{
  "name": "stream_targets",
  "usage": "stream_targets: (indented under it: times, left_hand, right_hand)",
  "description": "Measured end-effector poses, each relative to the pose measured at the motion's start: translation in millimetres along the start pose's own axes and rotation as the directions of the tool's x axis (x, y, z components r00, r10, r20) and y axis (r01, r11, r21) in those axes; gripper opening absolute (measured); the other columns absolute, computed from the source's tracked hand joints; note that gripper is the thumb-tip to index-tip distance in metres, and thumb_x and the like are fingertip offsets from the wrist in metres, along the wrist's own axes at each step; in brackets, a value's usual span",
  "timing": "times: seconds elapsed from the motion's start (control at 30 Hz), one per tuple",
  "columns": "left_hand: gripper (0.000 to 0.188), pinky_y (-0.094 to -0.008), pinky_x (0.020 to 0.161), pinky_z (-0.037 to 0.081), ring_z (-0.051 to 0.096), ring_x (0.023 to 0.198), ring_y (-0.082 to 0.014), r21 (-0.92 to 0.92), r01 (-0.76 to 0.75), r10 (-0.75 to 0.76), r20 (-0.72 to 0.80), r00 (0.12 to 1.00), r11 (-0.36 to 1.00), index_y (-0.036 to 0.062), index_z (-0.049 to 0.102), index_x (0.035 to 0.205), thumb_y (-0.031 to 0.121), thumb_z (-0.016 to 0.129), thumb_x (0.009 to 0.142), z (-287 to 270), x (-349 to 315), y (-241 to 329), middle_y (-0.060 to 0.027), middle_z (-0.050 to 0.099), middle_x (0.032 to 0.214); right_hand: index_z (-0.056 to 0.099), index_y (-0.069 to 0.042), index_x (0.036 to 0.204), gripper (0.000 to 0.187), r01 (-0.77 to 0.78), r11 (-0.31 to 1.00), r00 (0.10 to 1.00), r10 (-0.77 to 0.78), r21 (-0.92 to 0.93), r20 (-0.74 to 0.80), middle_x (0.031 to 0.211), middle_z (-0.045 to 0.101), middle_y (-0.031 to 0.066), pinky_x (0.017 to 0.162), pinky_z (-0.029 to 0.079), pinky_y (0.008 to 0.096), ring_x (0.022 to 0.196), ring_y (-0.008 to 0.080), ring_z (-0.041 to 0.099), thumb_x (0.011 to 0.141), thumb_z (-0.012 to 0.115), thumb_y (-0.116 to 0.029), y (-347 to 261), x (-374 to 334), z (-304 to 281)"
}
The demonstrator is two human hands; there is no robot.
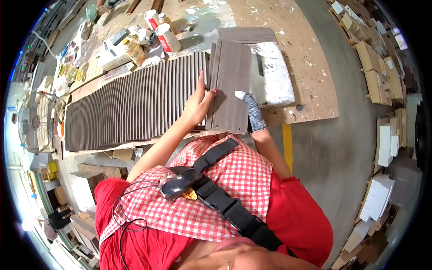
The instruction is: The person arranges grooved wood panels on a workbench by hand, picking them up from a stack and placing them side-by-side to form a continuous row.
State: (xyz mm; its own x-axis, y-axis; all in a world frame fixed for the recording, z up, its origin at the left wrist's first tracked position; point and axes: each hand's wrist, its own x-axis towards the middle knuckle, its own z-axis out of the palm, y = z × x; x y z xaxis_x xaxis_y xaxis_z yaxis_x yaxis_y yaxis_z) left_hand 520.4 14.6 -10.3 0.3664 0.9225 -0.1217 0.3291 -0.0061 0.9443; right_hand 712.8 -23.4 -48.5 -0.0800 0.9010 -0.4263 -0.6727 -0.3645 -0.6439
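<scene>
A flat grey-brown wood-grain board (231, 83) with a grooved left edge and small holes near its lower end is tilted up between my hands. My left hand (197, 106), bare, is at its left edge: a fingertip with a red nail touches the board, and one finger stretches along the neighbouring row. My right hand (254, 113), in a grey knit glove with a white thumb tip, grips the right edge, thumb on the face and the other fingers hidden behind. Left of the board, a long row of similar boards (135, 101) stands packed on edge.
Beyond the board, a paint-smeared white block (273, 74) and another grey-brown board (252, 34) lie on the stained worktable (315, 96). Red-and-white cans (168, 39) and a yellowish bottle (134, 51) stand behind the row. A fan (36, 119) is at left; cartons (374, 74) line the right.
</scene>
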Motion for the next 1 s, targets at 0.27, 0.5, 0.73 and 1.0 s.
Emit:
stream_targets:
  times: [0.27, 0.5, 0.73, 1.0]
  left_hand:
    - [0.049, -0.0411, 0.09, 0.043, 0.055, 0.101, -0.0356, 0.252, 0.053, -0.047, -0.029, 0.998, 0.966, 0.0027, 0.052, 0.126, 0.034, 0.055, 0.088, -14.3, -20.8, -14.0, -0.0212, 0.051, 0.116]
    - [0.048, -0.0431, 0.102, 0.032, 0.04, 0.121, -0.0338, 0.478, -0.222, 0.22, 0.06, 0.974, 0.85, 0.0043, 0.051, 0.127, 0.029, 0.057, 0.087, -0.7, -16.1, -19.7, -0.0178, 0.047, 0.127]
    - [0.057, -0.0415, 0.108, 0.027, 0.032, 0.129, -0.0334, 0.456, -0.236, 0.25, 0.029, 0.968, 0.858, 0.0015, 0.04, 0.136, 0.027, 0.057, 0.088, 10.1, -10.8, -31.3, -0.0172, 0.037, 0.139]
    - [0.054, -0.0427, 0.111, 0.023, 0.028, 0.134, -0.0336, 0.531, -0.261, 0.31, -0.003, 0.951, 0.806, 0.0005, 0.039, 0.136, 0.028, 0.052, 0.091, 6.5, 12.1, -38.5, -0.0177, 0.033, 0.144]
  right_hand:
    - [0.049, 0.004, 0.117, 0.051, 0.164, 0.678, 0.956, -0.289, -0.717, -0.055, 0.101, 0.062, 0.0185, 0.086, 0.049, 0.0357, 0.091, 0.0262, 0.061, 0.076, 0.068, -0.019, -28.3, 26.5, -4.7]
    - [0.036, 0.009, 0.131, 0.071, -0.078, 0.012, 0.9, -0.429, -0.997, -0.076, 0.132, 0.042, 0.033, 0.104, 0.037, 0.0426, 0.123, 0.0419, 0.043, 0.079, 0.067, -0.027, 2.4, 46.9, 10.5]
    - [0.02, 0.007, 0.141, 0.087, -0.115, -0.116, 0.946, -0.315, -0.987, -0.073, 0.141, 0.028, 0.0346, 0.108, 0.032, 0.0429, 0.132, 0.042, 0.032, 0.082, 0.064, -0.039, 22.3, 54.7, 35.3]
    - [0.052, 0.002, 0.122, 0.042, 0.231, -0.115, 0.817, -0.516, -0.966, 0.257, 0.114, 0.056, 0.0221, 0.091, 0.046, 0.0395, 0.105, 0.0322, 0.056, 0.089, 0.06, -0.023, 39.0, 47.4, -4.9]
